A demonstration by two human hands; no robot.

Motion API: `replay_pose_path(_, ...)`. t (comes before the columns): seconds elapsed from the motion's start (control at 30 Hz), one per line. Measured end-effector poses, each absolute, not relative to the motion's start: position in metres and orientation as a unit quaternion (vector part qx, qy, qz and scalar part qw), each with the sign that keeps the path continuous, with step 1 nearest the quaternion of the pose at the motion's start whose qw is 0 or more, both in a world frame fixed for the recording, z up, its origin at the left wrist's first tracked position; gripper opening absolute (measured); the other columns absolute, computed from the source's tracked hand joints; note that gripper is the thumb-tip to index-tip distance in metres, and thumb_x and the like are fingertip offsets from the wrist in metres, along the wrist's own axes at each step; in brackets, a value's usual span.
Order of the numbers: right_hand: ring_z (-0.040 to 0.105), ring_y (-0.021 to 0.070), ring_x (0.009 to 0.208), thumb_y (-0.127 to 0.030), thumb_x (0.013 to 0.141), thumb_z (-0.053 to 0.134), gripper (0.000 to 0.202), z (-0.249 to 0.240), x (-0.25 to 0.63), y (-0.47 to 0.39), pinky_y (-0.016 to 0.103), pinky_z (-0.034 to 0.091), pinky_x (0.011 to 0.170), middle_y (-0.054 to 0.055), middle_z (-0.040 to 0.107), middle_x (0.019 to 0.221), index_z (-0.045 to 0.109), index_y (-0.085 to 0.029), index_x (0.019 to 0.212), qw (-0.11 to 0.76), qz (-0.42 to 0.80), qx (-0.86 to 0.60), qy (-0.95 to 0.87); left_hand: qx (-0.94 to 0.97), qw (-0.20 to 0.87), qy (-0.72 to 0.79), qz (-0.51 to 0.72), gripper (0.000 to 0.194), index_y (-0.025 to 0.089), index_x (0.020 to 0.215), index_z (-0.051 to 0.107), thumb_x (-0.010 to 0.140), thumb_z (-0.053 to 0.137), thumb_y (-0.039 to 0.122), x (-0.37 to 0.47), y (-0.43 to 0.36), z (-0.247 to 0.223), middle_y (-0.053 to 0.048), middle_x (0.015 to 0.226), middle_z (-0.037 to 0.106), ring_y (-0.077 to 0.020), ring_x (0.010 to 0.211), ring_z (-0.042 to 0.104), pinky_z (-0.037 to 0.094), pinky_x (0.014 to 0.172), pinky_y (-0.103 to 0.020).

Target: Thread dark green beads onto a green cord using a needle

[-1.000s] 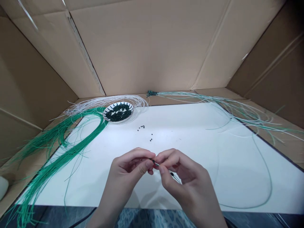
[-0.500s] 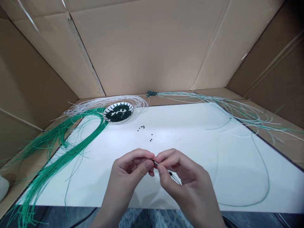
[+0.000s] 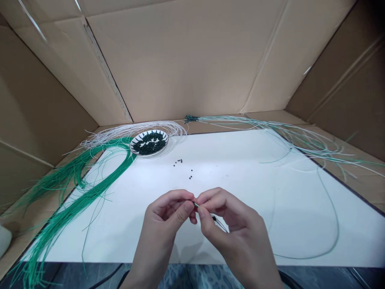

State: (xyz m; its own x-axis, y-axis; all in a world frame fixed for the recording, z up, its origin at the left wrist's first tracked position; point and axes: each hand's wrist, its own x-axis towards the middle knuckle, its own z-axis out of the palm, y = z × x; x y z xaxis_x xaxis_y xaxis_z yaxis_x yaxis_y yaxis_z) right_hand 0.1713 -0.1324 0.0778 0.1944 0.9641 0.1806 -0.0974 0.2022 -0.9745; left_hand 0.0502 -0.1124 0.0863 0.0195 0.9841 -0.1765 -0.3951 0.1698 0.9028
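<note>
My left hand (image 3: 167, 218) and my right hand (image 3: 230, 220) meet fingertip to fingertip above the near part of the white board. Both are closed in a pinch on a thin cord (image 3: 196, 205), a short pale-green length of which shows between them. Something tiny and dark is at the left fingertips, mostly hidden. Below my right fingers hangs a small dark cluster (image 3: 214, 218) that looks like beads, with thin strands trailing from it. Several loose dark beads (image 3: 179, 161) lie on the board beyond my hands.
A patterned dish (image 3: 165, 150) of dark green beads (image 3: 147, 147) stands at the back left. Around it lie bundles of green cord (image 3: 99, 186) and white cord (image 3: 120, 130). Beaded strands (image 3: 222, 119) stretch along the back right. Cardboard walls (image 3: 192, 60) enclose the white board (image 3: 240, 156).
The hands keep their pinch, with only a slight shift of the fingers. The whole view has moved very slightly; the other things lie as before.
</note>
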Motion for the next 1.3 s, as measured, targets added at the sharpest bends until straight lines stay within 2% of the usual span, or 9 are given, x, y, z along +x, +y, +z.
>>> replay_pose_path(0.3,0.067,0.0113,0.073,-0.014,0.083,0.067,0.016,0.073,0.170,-0.132,0.022,0.055,0.069,-0.005,0.070,0.079,0.064,-0.025,0.071,0.625,0.384,-0.469,-0.492,0.315,0.635,0.438,0.553,0.025,0.024,0.070,0.084,0.057,0.099,0.040,0.053,-0.113,0.083,0.003,0.057,0.070,-0.0083,0.057,0.062,0.053,0.062,-0.013)
replay_pose_path(0.63,0.069,0.0150,0.073,-0.017,0.086,0.068,0.017,0.073,0.174,-0.131,0.026,0.059,0.072,-0.001,0.072,0.080,0.066,-0.024,0.071,0.617,0.385,-0.470,-0.500,0.325,0.610,0.452,0.564,0.016,0.024,0.072,0.084,0.064,0.096,0.031,0.053,-0.115,0.079,0.003,0.065,0.076,-0.0091,0.060,0.066,0.054,0.061,-0.013)
replay_pose_path(0.8,0.071,0.0166,0.083,-0.025,0.092,0.071,0.015,0.071,0.182,-0.131,0.025,0.059,0.075,0.001,0.076,0.087,0.075,-0.024,0.077,0.593,0.435,-0.451,-0.505,0.344,0.593,0.458,0.566,0.012,0.023,0.070,0.084,0.065,0.094,0.023,0.050,-0.112,0.080,0.004,0.064,0.077,-0.0085,0.061,0.067,0.053,0.064,-0.013)
replay_pose_path(0.97,0.073,0.0176,0.084,-0.025,0.093,0.070,0.016,0.071,0.183,-0.131,0.026,0.058,0.077,0.002,0.077,0.085,0.075,-0.023,0.078,0.593,0.463,-0.435,-0.494,0.360,0.581,0.462,0.565,0.008,0.024,0.070,0.084,0.068,0.090,0.019,0.047,-0.111,0.080,0.004,0.064,0.077,-0.0071,0.059,0.065,0.052,0.062,-0.012)
replay_pose_path(1.3,0.071,0.0191,0.082,-0.028,0.091,0.072,0.017,0.071,0.183,-0.131,0.028,0.060,0.076,0.003,0.077,0.083,0.075,-0.023,0.076,0.591,0.466,-0.443,-0.488,0.421,0.528,0.492,0.549,0.004,0.023,0.070,0.083,0.071,0.086,0.020,0.045,-0.111,0.082,0.000,0.069,0.077,-0.0147,0.063,0.067,0.054,0.062,-0.022)
